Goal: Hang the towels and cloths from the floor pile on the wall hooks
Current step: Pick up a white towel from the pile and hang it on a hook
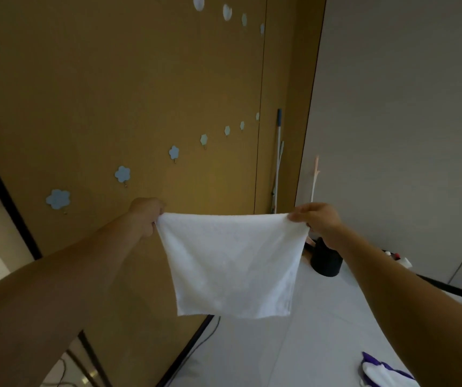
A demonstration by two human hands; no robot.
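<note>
A small white towel (231,263) hangs spread flat in the air in front of the brown wall (112,79). My left hand (147,216) pinches its upper left corner and my right hand (319,222) pinches its upper right corner. A row of pale blue flower-shaped hooks runs along the wall, the nearest being the flower hook (57,199) at the left, then the second hook (122,174) and the third hook (173,152); all visible hooks are bare. The floor pile (383,372) of white and purple cloths lies at the bottom right.
A second row of flower hooks (227,12) sits higher on the wall. A mop handle (278,152) leans in the corner. A black cylindrical bin (326,259) stands on the pale floor by the grey wall. A dark cable (196,347) runs along the wall base.
</note>
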